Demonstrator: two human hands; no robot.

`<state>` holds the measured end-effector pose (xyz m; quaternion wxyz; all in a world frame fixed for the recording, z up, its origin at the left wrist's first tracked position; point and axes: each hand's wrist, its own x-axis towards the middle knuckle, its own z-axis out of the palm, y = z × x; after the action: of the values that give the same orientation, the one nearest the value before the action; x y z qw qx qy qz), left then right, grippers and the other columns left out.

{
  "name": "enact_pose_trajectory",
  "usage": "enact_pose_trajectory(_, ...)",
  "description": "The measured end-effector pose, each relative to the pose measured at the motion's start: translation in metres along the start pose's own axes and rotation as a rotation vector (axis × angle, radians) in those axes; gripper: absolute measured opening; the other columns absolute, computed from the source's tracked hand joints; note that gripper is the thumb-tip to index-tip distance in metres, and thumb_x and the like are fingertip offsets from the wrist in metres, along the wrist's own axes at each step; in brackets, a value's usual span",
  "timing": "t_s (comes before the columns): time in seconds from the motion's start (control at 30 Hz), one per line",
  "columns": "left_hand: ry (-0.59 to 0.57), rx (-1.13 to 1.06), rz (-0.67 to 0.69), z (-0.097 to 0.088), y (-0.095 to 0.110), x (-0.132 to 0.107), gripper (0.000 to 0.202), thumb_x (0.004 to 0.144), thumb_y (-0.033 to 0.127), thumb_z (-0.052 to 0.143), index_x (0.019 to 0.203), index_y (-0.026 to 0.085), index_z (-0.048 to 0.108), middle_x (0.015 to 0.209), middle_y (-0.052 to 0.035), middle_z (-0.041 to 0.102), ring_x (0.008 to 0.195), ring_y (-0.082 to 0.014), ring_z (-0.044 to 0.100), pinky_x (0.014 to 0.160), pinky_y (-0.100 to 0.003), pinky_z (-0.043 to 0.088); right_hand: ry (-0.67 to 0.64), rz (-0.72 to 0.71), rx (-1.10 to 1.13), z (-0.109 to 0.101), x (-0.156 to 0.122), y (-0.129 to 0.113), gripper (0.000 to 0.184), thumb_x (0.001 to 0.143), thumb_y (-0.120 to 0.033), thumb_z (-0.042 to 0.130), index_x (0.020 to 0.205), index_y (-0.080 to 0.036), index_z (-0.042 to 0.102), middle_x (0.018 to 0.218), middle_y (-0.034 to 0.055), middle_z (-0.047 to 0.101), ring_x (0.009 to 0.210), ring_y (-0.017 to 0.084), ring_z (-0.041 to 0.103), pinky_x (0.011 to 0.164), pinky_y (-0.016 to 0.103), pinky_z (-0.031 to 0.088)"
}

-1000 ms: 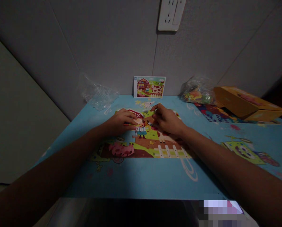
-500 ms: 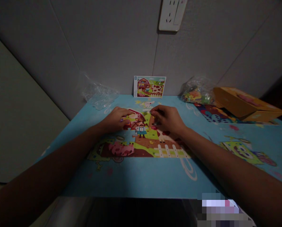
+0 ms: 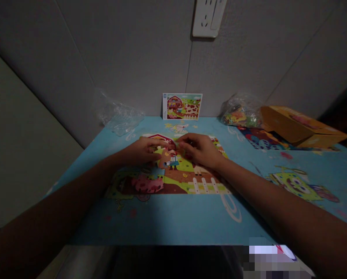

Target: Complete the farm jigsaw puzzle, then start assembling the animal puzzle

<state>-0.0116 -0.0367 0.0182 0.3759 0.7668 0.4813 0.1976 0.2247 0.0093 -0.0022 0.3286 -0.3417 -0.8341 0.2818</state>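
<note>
A farm-scene jigsaw puzzle (image 3: 179, 176) lies on the blue cartoon-print table (image 3: 173, 217), with a red barn, a farmer figure, a pink pig and a white fence. My left hand (image 3: 142, 150) rests on the puzzle's upper left, its fingers curled down beside the barn. My right hand (image 3: 199, 149) lies on the upper middle, fingers bent and pressed on the pieces there, fingertips close to those of the left. Whether either hand pinches a loose piece is hidden.
A reference picture card (image 3: 182, 106) leans against the wall behind the puzzle. An empty clear plastic bag (image 3: 118, 115) lies at back left. A bag of coloured pieces (image 3: 241, 112) and a yellow box (image 3: 299, 126) sit at back right. A wall socket (image 3: 208, 17) hangs above.
My two hands have drawn closer together over the barn area, the right hand sliding left. The view has shifted slightly.
</note>
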Motion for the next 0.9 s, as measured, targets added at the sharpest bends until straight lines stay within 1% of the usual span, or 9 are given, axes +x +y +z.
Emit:
enact_pose_trajectory(0.03, -0.040, -0.006, -0.042, -0.005, -0.001, -0.001, 0.042, 0.080, 0.037, 0.064, 0.116, 0.014, 0.066, 0.065, 0.0028, 0.060, 0.047, -0.0070, 0.043, 0.044, -0.019, 0.028, 0.023, 0.018, -0.029, -0.002, 0.001, 0.003, 0.025, 0.089, -0.033, 0.055, 0.096, -0.014, 0.071, 0.085, 0.0062, 0.074, 0.070, 0.015, 0.064, 0.065, 0.026, 0.047)
enact_pose_trajectory(0.1, -0.100, -0.020, -0.122, -0.012, -0.002, -0.004, 0.041, 0.077, 0.044, 0.070, 0.104, 0.014, 0.067, 0.064, 0.0022, 0.061, 0.047, -0.0077, 0.045, 0.043, -0.019, 0.028, 0.049, 0.053, -0.065, -0.004, 0.002, 0.008, 0.024, 0.088, -0.032, 0.056, 0.095, -0.014, 0.071, 0.083, 0.0062, 0.073, 0.066, 0.015, 0.063, 0.062, 0.026, 0.046)
enact_pose_trajectory(0.2, -0.154, 0.006, -0.220, -0.020, -0.002, -0.008, 0.040, 0.072, 0.052, 0.074, 0.091, 0.017, 0.065, 0.063, 0.0013, 0.063, 0.047, -0.0094, 0.048, 0.043, -0.020, 0.031, 0.023, 0.079, -0.056, -0.003, 0.002, 0.011, 0.026, 0.089, -0.034, 0.055, 0.096, -0.014, 0.070, 0.081, 0.0060, 0.073, 0.061, 0.014, 0.063, 0.060, 0.026, 0.046)
enact_pose_trajectory(0.3, -0.193, 0.065, -0.279, -0.023, -0.001, -0.011, 0.039, 0.073, 0.055, 0.073, 0.080, 0.018, 0.065, 0.055, 0.0020, 0.058, 0.042, -0.0095, 0.045, 0.040, -0.021, 0.030, -0.018, 0.106, -0.028, -0.002, 0.001, 0.011, 0.027, 0.089, -0.034, 0.054, 0.097, -0.013, 0.069, 0.077, 0.0063, 0.072, 0.060, 0.015, 0.064, 0.058, 0.026, 0.045)
enact_pose_trajectory(0.43, -0.225, 0.057, -0.296, -0.025, -0.002, -0.012, 0.038, 0.073, 0.055, 0.071, 0.076, 0.017, 0.069, 0.055, 0.0009, 0.057, 0.041, -0.0089, 0.042, 0.039, -0.023, 0.027, -0.047, 0.137, 0.008, -0.001, 0.001, 0.010, 0.027, 0.088, -0.035, 0.055, 0.097, -0.013, 0.069, 0.078, 0.0065, 0.072, 0.059, 0.015, 0.065, 0.057, 0.027, 0.045)
enact_pose_trajectory(0.53, -0.219, 0.051, -0.300, -0.026, -0.006, -0.011, 0.041, 0.074, 0.058, 0.070, 0.077, 0.017, 0.073, 0.053, 0.0004, 0.056, 0.038, -0.0085, 0.042, 0.038, -0.024, 0.023, -0.082, 0.145, 0.008, -0.001, 0.002, 0.010, 0.027, 0.087, -0.035, 0.056, 0.096, -0.013, 0.069, 0.078, 0.0070, 0.072, 0.059, 0.015, 0.064, 0.058, 0.027, 0.045)
enact_pose_trajectory(0.67, -0.211, 0.043, -0.279, -0.027, -0.007, -0.010, 0.043, 0.075, 0.059, 0.068, 0.078, 0.017, 0.075, 0.047, 0.0015, 0.050, 0.037, -0.0094, 0.043, 0.038, -0.025, 0.021, -0.078, 0.143, -0.027, -0.002, 0.003, 0.009, 0.027, 0.087, -0.036, 0.056, 0.094, -0.013, 0.070, 0.076, 0.0063, 0.071, 0.060, 0.014, 0.063, 0.060, 0.028, 0.045)
enact_pose_trajectory(0.77, -0.202, 0.051, -0.303, -0.025, -0.005, -0.010, 0.044, 0.073, 0.061, 0.069, 0.077, 0.017, 0.074, 0.046, 0.0018, 0.049, 0.037, -0.0101, 0.043, 0.038, -0.025, 0.022, -0.076, 0.140, -0.032, -0.001, 0.003, 0.008, 0.028, 0.087, -0.036, 0.055, 0.093, -0.013, 0.070, 0.072, 0.0055, 0.070, 0.059, 0.014, 0.062, 0.060, 0.028, 0.044)
enact_pose_trajectory(0.9, -0.214, 0.061, -0.315, -0.020, -0.001, -0.009, 0.045, 0.073, 0.061, 0.070, 0.065, 0.017, 0.067, 0.047, 0.0011, 0.049, 0.037, -0.0101, 0.044, 0.038, -0.025, 0.023, -0.085, 0.136, -0.041, -0.002, 0.002, 0.007, 0.027, 0.087, -0.035, 0.055, 0.092, -0.013, 0.070, 0.075, 0.0067, 0.070, 0.060, 0.014, 0.060, 0.060, 0.029, 0.044)
